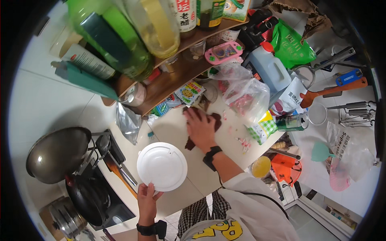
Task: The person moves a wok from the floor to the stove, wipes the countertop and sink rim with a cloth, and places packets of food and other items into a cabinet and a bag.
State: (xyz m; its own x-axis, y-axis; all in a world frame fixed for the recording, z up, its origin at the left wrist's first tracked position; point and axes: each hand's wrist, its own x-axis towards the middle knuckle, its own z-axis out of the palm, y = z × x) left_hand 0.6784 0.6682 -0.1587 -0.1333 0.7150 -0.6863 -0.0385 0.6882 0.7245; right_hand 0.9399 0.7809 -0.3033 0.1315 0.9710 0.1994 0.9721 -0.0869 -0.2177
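Your left hand [147, 203] pinches the white plate [162, 166] by its near rim; that one-edge hold could let it tip. Your right hand [200, 129] lies spread on the dark cloth [190, 143], farther right; any grip cannot be told. Sweeping right could scatter pink scraps [243, 143].

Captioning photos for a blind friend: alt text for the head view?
A person's right hand lies on a dark brown cloth on a cream countertop; the left hand holds a round white plate. A brown wooden shelf with bottles stands beyond.
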